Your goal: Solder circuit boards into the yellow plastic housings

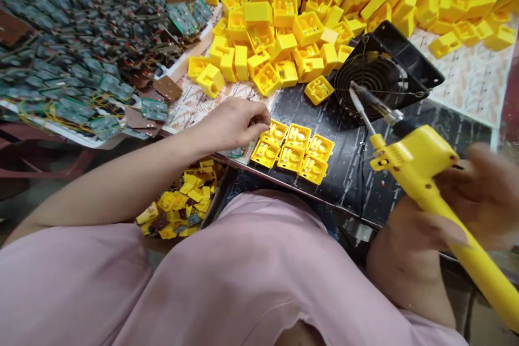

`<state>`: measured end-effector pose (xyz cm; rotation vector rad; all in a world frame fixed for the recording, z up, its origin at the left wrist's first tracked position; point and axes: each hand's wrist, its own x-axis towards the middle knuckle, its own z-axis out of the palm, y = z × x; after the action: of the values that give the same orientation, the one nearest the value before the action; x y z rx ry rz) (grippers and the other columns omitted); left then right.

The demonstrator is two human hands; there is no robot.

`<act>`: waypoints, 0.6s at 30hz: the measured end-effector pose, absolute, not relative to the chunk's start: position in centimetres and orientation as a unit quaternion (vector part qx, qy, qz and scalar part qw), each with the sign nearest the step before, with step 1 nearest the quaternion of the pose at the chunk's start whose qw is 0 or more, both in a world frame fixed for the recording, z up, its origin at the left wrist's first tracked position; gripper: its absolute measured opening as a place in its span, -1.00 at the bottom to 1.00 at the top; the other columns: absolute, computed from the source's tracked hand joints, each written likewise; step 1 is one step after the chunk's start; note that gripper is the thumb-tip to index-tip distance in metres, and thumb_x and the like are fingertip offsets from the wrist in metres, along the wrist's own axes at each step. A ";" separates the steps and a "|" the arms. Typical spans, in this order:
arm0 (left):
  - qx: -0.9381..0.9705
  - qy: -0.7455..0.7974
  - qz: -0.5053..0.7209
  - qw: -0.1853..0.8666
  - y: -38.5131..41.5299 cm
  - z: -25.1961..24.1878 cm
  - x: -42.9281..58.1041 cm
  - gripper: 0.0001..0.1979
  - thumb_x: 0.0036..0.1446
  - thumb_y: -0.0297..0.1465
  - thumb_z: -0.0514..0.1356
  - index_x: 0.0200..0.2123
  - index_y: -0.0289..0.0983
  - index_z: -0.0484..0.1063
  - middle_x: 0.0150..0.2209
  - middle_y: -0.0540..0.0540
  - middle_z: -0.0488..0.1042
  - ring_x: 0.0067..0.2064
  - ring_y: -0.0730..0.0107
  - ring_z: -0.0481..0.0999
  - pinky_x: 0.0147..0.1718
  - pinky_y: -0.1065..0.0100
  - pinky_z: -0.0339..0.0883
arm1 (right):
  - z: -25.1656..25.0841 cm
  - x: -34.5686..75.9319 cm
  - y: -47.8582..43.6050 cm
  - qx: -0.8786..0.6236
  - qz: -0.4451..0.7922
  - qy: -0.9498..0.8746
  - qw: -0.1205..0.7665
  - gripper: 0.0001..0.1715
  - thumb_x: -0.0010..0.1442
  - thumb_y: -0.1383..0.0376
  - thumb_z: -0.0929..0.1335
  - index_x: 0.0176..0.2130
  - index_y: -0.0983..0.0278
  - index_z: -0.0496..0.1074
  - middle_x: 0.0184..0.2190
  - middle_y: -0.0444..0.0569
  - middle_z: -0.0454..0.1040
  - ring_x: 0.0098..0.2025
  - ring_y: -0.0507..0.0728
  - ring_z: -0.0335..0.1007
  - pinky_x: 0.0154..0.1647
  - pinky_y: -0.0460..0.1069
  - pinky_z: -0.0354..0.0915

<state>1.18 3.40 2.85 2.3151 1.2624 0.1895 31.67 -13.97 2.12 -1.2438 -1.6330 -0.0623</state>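
Six yellow plastic housings would be too exact to trust, so several open yellow housings [291, 157] lie grouped in two rows on the black table mat. My left hand [243, 123] rests at their upper left corner, fingers curled together beside the nearest housing; what they pinch, if anything, is hidden. At the right, my right hand [430, 221], blurred by motion, is wrapped round a yellow soldering gun [430, 159]. Its metal tip and thin feed tube point up and left, in front of a black fan [389, 73]. A green circuit board [234, 152] lies partly under my left wrist.
Yellow housings [284, 16] are heaped along the back. At the left, a white tray [194, 46] is piled with circuit boards [101, 27] and wires. Below the table edge, a box holds more yellow parts [182, 194]. One loose housing [319, 90] sits beside the fan.
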 end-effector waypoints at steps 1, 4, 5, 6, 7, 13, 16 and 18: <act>0.857 0.465 0.036 0.220 3.4 2.6 1.4 -0.70 0.30 -0.36 0.20 -0.09 -0.29 0.74 -0.22 -0.13 0.73 -0.14 0.21 0.71 -0.01 0.29 0.49 | 1.9 31.5 -13.8 -0.517 -0.065 -0.651 0.552 -0.38 0.54 -0.08 0.42 0.44 0.00 0.50 0.14 0.01 0.67 0.05 0.38 0.69 -0.04 0.25 0.68; 0.865 0.466 -0.014 0.184 3.0 2.3 1.8 -0.67 0.30 -0.35 0.15 -0.12 -0.29 0.73 -0.27 -0.14 0.73 -0.20 0.22 0.71 -0.11 0.33 0.47 | 1.1 30.8 -13.1 -0.509 -0.062 -0.632 0.581 -0.56 0.43 0.15 0.55 0.26 -0.01 0.67 -0.10 -0.06 0.75 -0.24 0.24 0.69 -0.26 0.13 0.66; 0.865 0.467 -0.021 0.180 2.9 2.4 1.9 -0.66 0.29 -0.34 0.14 -0.12 -0.28 0.73 -0.29 -0.13 0.72 -0.22 0.22 0.71 -0.14 0.33 0.46 | 1.0 30.6 -12.8 -0.504 -0.023 -0.650 0.567 -0.51 0.41 0.20 0.56 0.29 -0.04 0.65 -0.12 -0.07 0.76 -0.29 0.21 0.69 -0.34 0.09 0.64; 0.865 0.468 -0.030 0.178 2.8 2.5 1.9 -0.66 0.29 -0.33 0.14 -0.12 -0.28 0.73 -0.29 -0.13 0.73 -0.22 0.21 0.71 -0.15 0.34 0.45 | 0.9 30.3 -12.6 -0.498 0.021 -0.674 0.545 -0.45 0.40 0.23 0.57 0.32 -0.05 0.62 -0.11 -0.08 0.76 -0.31 0.19 0.69 -0.39 0.06 0.63; 0.865 0.469 -0.038 0.174 2.8 2.6 1.9 -0.66 0.28 -0.33 0.14 -0.12 -0.27 0.73 -0.28 -0.13 0.73 -0.21 0.20 0.72 -0.16 0.33 0.44 | 0.9 30.1 -12.3 -0.488 0.056 -0.694 0.527 -0.41 0.38 0.27 0.58 0.34 -0.04 0.60 -0.11 -0.08 0.77 -0.33 0.17 0.70 -0.41 0.04 0.62; 0.863 0.478 -0.070 0.149 3.0 2.8 1.9 -0.63 0.28 -0.29 0.15 -0.09 -0.26 0.75 -0.20 -0.21 0.77 -0.12 0.04 0.75 -0.15 0.26 0.42 | 1.3 28.7 -10.3 -0.406 0.065 -0.789 0.456 -0.69 0.29 0.35 0.64 -0.04 0.20 0.57 -0.35 -0.12 0.71 -0.41 0.11 0.70 -0.56 -0.11 0.50; 0.862 0.478 -0.079 0.149 3.1 2.7 2.0 -0.62 0.29 -0.30 0.14 -0.07 -0.25 0.75 -0.19 -0.20 0.77 -0.11 0.05 0.75 -0.17 0.26 0.38 | 1.4 28.0 -9.6 -0.400 0.026 -0.803 0.441 -0.73 0.32 0.34 0.63 -0.16 0.18 0.51 -0.41 -0.16 0.69 -0.45 0.09 0.68 -0.58 -0.13 0.48; 0.861 0.479 -0.085 0.146 3.0 2.8 2.1 -0.63 0.28 -0.29 0.14 -0.07 -0.24 0.75 -0.21 -0.17 0.76 -0.10 0.06 0.75 -0.18 0.27 0.36 | 1.5 27.7 -9.4 -0.396 0.019 -0.811 0.429 -0.76 0.37 0.31 0.60 -0.19 0.17 0.50 -0.41 -0.16 0.69 -0.46 0.07 0.67 -0.56 -0.13 0.49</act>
<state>2.05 3.04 2.77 2.4800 1.3787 -0.2449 27.73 -9.41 1.48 -0.9897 -2.0258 0.0484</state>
